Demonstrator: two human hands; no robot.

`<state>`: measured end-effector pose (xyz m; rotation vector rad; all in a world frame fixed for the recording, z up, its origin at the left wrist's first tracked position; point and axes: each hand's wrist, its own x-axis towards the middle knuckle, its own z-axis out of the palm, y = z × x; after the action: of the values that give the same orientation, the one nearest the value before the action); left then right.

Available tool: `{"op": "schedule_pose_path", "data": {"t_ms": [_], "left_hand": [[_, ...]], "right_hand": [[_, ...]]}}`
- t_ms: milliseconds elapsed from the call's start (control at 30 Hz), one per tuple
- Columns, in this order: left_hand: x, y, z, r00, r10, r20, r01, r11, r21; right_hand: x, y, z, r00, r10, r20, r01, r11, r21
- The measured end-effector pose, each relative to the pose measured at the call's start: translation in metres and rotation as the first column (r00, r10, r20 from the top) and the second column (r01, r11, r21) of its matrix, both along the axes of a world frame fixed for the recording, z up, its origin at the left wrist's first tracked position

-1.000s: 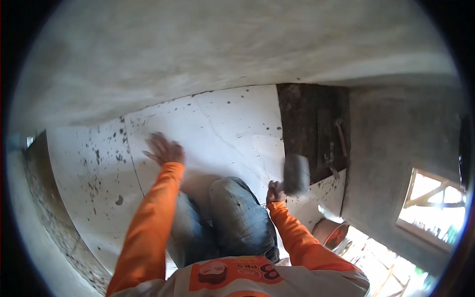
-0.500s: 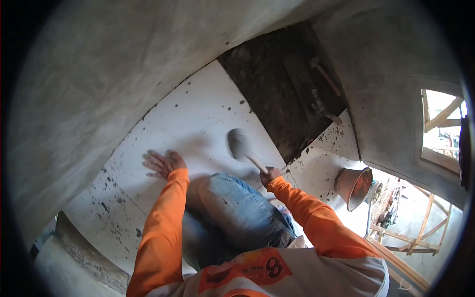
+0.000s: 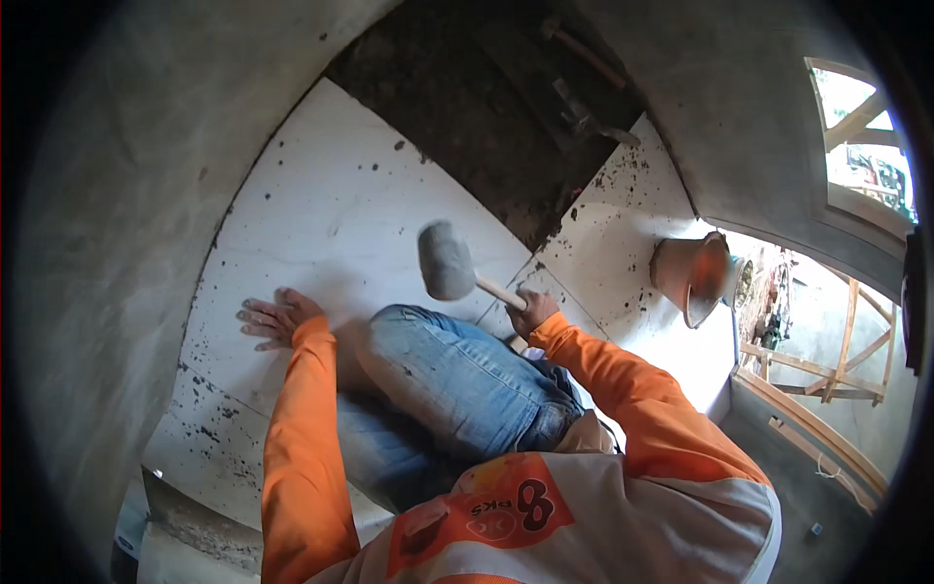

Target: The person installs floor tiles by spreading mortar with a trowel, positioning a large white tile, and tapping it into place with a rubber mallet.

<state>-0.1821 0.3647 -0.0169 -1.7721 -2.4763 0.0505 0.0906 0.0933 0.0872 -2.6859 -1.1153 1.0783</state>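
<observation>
My right hand (image 3: 533, 312) is closed around the wooden handle of a rubber mallet (image 3: 447, 261). The mallet's thick grey head is over a large white floor tile (image 3: 326, 195), in front of my bent knee; whether it touches the tile I cannot tell. Fingers spread, my left hand (image 3: 276, 317) rests flat on the same white surface, to the left of my knee. Dark crumbs of dirt or mortar are scattered over the tiles.
Beyond the tiles lies a patch of dark bare ground (image 3: 448, 97). On it are a wooden-handled tool (image 3: 584, 54) and a metal tool (image 3: 589, 122). A bucket (image 3: 676, 268) stands at the right. Grey walls (image 3: 107, 224) enclose the floor; timber framing (image 3: 827, 375) is at far right.
The view has turned and shifted. The mallet head, blurred by motion earlier, is sharper now and still held in my right hand. My left hand remains flat on the tile.
</observation>
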Motion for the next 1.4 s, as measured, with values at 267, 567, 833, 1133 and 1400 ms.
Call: {"op": "schedule_pose_path", "data": {"t_ms": [267,567,833,1133,1400], "left_hand": [[0.014,-0.002,0.007,0.992,0.0,0.126,0.001,1.0,-0.005],[0.011,-0.001,0.013,0.99,0.007,0.141,-0.004,1.0,-0.02],[0.008,0.008,-0.001,1.0,-0.014,0.021,0.013,0.998,0.065],[0.006,0.0,-0.009,0.999,0.025,0.04,-0.023,0.999,-0.041],[-0.005,0.007,-0.009,0.997,0.058,0.05,-0.058,0.998,0.005]], "right_hand": [[0.018,0.0,-0.011,0.999,0.031,0.012,-0.031,1.0,-0.002],[0.003,0.099,0.04,0.996,0.008,-0.092,0.021,0.951,0.308],[0.043,0.012,-0.007,0.999,0.014,-0.037,-0.009,0.991,0.133],[0.061,0.013,-0.02,0.993,0.066,-0.093,-0.061,0.996,0.059],[0.271,0.074,-0.079,0.908,-0.125,0.4,0.119,0.992,0.041]]}}
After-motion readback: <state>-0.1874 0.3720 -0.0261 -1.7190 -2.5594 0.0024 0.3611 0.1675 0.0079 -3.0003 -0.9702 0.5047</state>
